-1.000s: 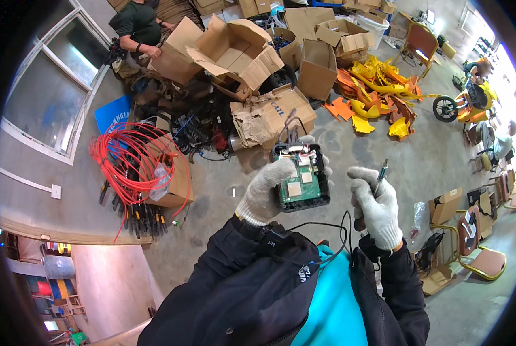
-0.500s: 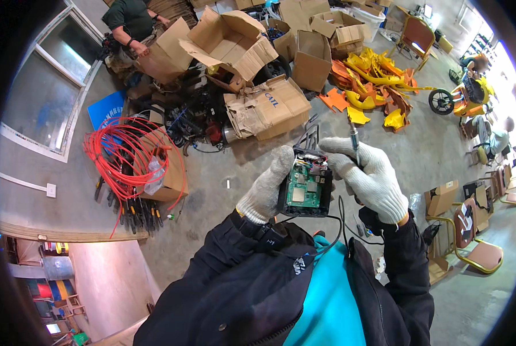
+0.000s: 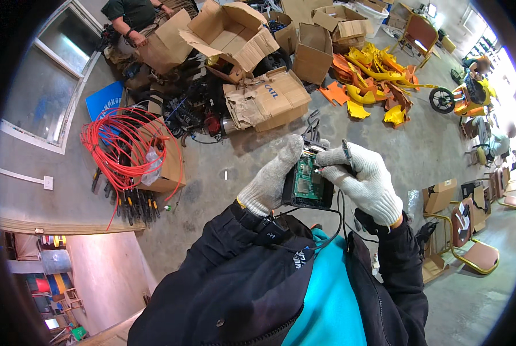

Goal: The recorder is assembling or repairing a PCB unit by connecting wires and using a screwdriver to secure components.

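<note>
My left hand (image 3: 269, 180), in a white knit glove, grips a small open black plastic case (image 3: 310, 202) by its left side. Inside it lies a green circuit board (image 3: 305, 180) with metal-covered chips. Several dark cables (image 3: 312, 128) leave the case's far end. My right hand (image 3: 366, 181), gloved too, is closed round a slim pen-like tool (image 3: 346, 151) that points up and away from the case. Its thumb and fingertips reach over the board's right edge, by a small white piece (image 3: 319, 170); whether they pinch it is hidden. A black cable (image 3: 342, 216) loops below the case.
Coiled red tubing (image 3: 119, 150) lies over a carton at left, beside several tools with dark handles (image 3: 140, 209). Ahead are cardboard boxes (image 3: 269, 99) and yellow and orange plastic panels (image 3: 367, 86). Another person (image 3: 132, 26) stands far left. Chairs (image 3: 471, 242) stand at right.
My right hand has moved left and down onto the board, its fingertips now over the right edge. The tool has dropped lower with it. The case has tilted slightly.
</note>
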A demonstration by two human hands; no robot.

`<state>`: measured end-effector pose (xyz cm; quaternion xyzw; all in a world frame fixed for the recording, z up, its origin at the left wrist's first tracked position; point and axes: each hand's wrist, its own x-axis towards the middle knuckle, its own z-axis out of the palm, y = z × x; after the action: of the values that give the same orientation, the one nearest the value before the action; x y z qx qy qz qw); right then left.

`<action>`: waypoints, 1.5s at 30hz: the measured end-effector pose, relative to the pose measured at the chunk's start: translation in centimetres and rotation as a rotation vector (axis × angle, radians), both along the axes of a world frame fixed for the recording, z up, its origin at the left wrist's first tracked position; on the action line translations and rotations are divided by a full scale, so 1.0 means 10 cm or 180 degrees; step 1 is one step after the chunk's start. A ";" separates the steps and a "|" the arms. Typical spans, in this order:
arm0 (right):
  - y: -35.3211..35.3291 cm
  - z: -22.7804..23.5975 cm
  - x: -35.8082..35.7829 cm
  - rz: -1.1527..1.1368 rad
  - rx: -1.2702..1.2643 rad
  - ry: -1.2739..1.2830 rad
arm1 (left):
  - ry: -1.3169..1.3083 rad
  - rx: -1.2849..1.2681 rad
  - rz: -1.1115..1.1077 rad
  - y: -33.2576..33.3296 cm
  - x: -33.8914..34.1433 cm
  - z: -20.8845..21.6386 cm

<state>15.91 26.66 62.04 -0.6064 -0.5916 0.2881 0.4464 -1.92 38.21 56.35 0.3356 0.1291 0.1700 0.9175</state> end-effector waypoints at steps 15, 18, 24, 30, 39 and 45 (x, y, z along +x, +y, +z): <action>-0.03 -0.02 -0.12 0.0013 0.0177 -0.0757 | 0.0239 0.0006 0.0003 -0.05 0.02 0.01; -0.03 -0.02 -0.15 0.0078 0.0234 -0.0904 | 0.0250 0.0083 0.0110 -0.07 0.05 0.02; -0.04 -0.01 -0.21 -0.0002 0.0247 -0.0983 | 0.0286 0.0018 0.0212 -0.07 0.04 0.01; -0.04 0.00 -0.21 -0.0075 0.0177 -0.1222 | 0.0273 0.0037 0.0163 -0.06 0.03 0.01; -0.02 -0.04 -0.23 -0.0182 0.0176 -0.1254 | 0.0309 0.0175 0.0212 -0.05 0.04 -0.03; -0.02 -0.03 -0.21 -0.0230 0.0196 -0.1356 | 0.0326 0.0159 0.0134 -0.03 0.03 -0.04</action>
<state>13.81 26.47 61.73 -0.6604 -0.6590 0.1191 0.3397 -1.60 37.91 55.96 0.3639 0.1787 0.1750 0.8972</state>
